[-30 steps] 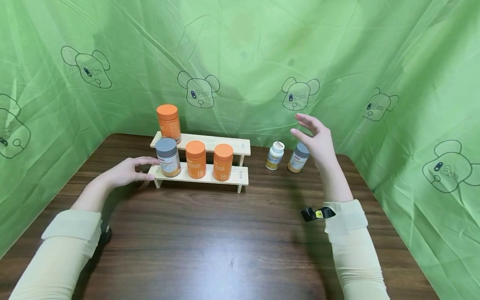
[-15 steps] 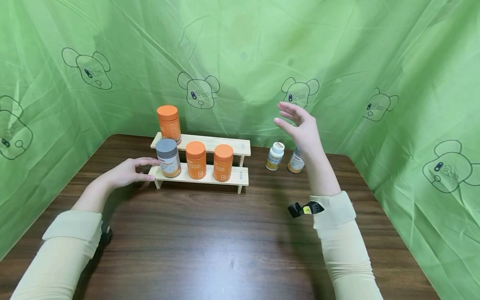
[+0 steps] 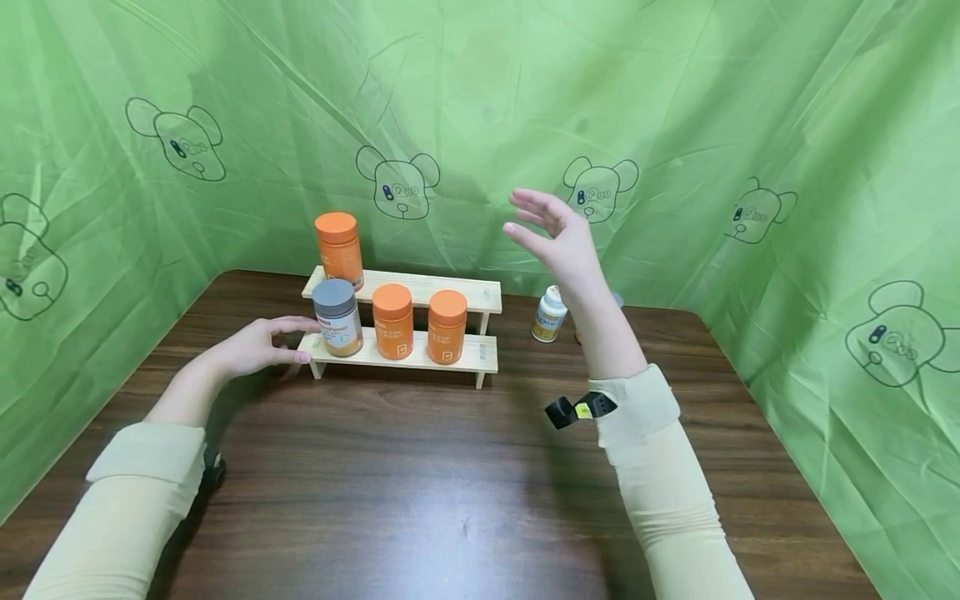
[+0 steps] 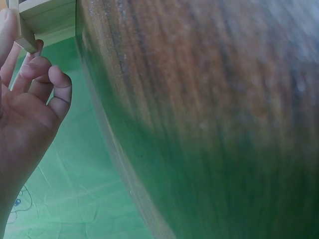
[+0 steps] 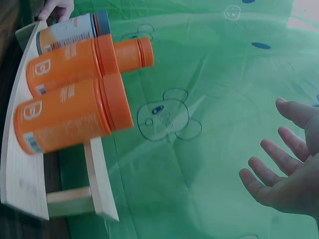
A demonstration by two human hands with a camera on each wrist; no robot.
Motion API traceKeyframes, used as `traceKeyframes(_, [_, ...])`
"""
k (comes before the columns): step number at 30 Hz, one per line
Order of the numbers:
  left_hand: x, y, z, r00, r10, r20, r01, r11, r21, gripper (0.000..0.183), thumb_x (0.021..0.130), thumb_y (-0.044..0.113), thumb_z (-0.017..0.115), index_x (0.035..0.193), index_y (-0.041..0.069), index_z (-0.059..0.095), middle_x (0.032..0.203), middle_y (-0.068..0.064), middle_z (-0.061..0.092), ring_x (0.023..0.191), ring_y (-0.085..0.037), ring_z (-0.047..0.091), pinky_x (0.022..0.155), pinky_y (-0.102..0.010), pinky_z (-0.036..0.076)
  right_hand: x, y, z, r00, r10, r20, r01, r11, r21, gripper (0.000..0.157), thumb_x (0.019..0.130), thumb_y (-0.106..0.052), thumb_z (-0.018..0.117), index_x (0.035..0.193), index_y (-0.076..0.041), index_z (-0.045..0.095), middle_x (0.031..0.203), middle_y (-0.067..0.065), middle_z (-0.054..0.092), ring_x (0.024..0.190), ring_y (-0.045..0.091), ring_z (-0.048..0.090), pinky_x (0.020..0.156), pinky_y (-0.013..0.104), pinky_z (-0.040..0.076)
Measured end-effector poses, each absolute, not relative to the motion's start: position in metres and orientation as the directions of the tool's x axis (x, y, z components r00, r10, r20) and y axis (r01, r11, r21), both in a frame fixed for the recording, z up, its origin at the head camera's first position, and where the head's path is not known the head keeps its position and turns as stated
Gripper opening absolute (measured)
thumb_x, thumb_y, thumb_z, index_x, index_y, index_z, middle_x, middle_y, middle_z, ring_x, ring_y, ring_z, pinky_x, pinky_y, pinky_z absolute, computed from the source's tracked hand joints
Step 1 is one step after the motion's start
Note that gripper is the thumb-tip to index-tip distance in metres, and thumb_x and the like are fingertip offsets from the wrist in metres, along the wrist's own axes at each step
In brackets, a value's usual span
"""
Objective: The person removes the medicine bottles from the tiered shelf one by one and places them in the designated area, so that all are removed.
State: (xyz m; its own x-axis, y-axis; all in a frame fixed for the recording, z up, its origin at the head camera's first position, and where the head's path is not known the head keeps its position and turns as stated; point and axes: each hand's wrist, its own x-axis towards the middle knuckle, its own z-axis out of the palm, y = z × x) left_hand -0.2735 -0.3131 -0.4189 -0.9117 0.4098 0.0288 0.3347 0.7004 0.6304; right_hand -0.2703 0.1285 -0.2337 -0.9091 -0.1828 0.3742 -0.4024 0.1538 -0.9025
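Observation:
At its left end, a two-step wooden display rack [image 3: 480, 354] is pinched between the thumb and fingers of my left hand [image 3: 251, 346]. A grey-lidded jar [image 3: 337, 321] stands on the lower step beside those fingers. Two orange jars [image 3: 393, 323] share that step, and another orange jar [image 3: 339, 250] is on the upper step's left end. My right hand [image 3: 558, 242] is raised in the air right of the rack, fingers spread and holding nothing. Behind its wrist are a small white bottle [image 3: 550, 315] and a second grey-lidded jar, mostly hidden.
The dark wooden table [image 3: 375, 483] carries everything. Green cloth [image 3: 480, 100] with bear-head drawings hangs along the back and both sides, close behind the rack. A black wrist camera [image 3: 573, 410] is strapped at the right cuff.
My right hand has moved left and slightly up, away from the white bottle and toward the rack, and its forearm now covers most of the second grey-lidded jar. My left hand stays put.

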Motion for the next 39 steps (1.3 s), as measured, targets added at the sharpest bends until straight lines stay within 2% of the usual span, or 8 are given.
traceKeyframes(7, [-0.271,-0.311,-0.418,-0.909,0.413,0.053,0.354,0.697,0.623,0.050,0.084,0.036,0.070,0.129,0.017,0.057,0.134,-0.008,0.055,0.123,-0.030,0.044,0.092,-0.044,0.037,-0.277,0.104,-0.232,-0.898,-0.257,0.356,-0.400,0.142,-0.906,0.054,0.082,-0.019,0.074,0.132,-0.016,0.055,0.133,-0.004,0.056,0.125,0.018,0.048,0.103,0.039,0.038])
traceKeyframes(15, [-0.274,-0.313,-0.420,-0.910,0.414,0.022,0.332,0.694,0.639,0.053,0.084,0.033,0.071,0.131,0.015,0.055,0.138,-0.012,0.050,0.130,-0.035,0.039,0.098,-0.053,0.033,-0.276,0.078,-0.225,-0.892,-0.319,0.320,-0.385,0.167,-0.908,0.054,0.083,-0.018,0.073,0.133,-0.018,0.053,0.136,-0.002,0.053,0.124,0.015,0.048,0.102,0.036,0.039])
traceKeyframes(22, [-0.274,-0.314,-0.421,-0.911,0.412,0.022,0.326,0.687,0.649,0.053,0.084,0.028,0.072,0.132,0.013,0.054,0.138,-0.013,0.050,0.129,-0.035,0.039,0.098,-0.053,0.033,-0.287,0.057,-0.233,-0.887,-0.360,0.290,-0.363,0.156,-0.919,0.053,0.082,-0.021,0.074,0.132,-0.023,0.054,0.135,-0.005,0.053,0.119,0.010,0.050,0.100,0.036,0.041])
traceKeyframes(30, [-0.273,-0.313,-0.417,-0.909,0.417,0.020,0.328,0.683,0.653,0.053,0.084,0.033,0.071,0.131,0.016,0.055,0.137,-0.011,0.051,0.130,-0.035,0.039,0.099,-0.054,0.033,-0.293,0.028,-0.237,-0.897,-0.378,0.230,-0.318,0.188,-0.929,0.053,0.081,-0.024,0.076,0.130,-0.025,0.056,0.133,-0.008,0.055,0.123,0.017,0.049,0.098,0.035,0.042])
traceKeyframes(39, [-0.274,-0.314,-0.418,-0.910,0.415,0.016,0.322,0.680,0.658,0.054,0.083,0.031,0.072,0.131,0.014,0.055,0.137,-0.012,0.051,0.130,-0.036,0.038,0.100,-0.056,0.032,-0.298,0.005,-0.246,-0.897,-0.390,0.210,-0.301,0.189,-0.935,0.051,0.082,-0.026,0.075,0.129,-0.026,0.057,0.134,-0.007,0.054,0.117,0.009,0.050,0.096,0.032,0.043])
